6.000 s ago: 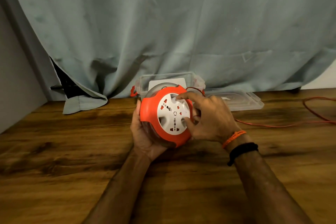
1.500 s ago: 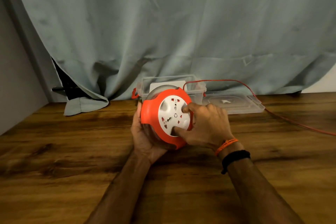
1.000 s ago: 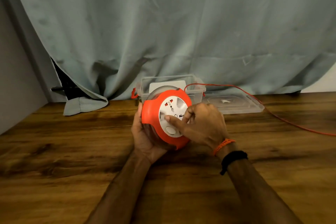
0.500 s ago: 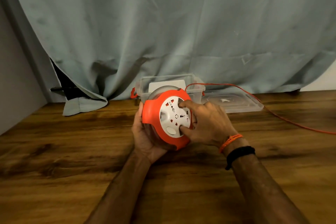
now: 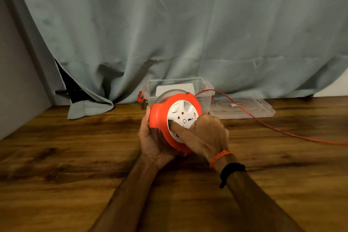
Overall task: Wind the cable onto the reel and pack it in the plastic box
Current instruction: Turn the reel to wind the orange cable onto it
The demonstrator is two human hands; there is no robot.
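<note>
An orange cable reel (image 5: 160, 117) with a white socket face (image 5: 183, 114) stands on edge on the wooden table. My left hand (image 5: 150, 141) cups its clear back from the left and below. My right hand (image 5: 205, 135) lies across the white face, with a finger pressed into its lower left part. A thin orange cable (image 5: 263, 124) leaves the reel's top right and runs across the table off the right edge. Behind the reel stands a clear plastic box (image 5: 205, 90), open, with a white card inside.
The box's clear lid (image 5: 244, 108) lies flat to the right of the box, and the cable crosses it. A grey-green curtain (image 5: 169, 34) hangs behind, its hem resting on the table (image 5: 75, 156) at the left. A grey wall closes the left side.
My right hand has kept turning the white face round, its finger now at the lower left. The loose cable on the right has pulled straighter. My left hand holds still.
</note>
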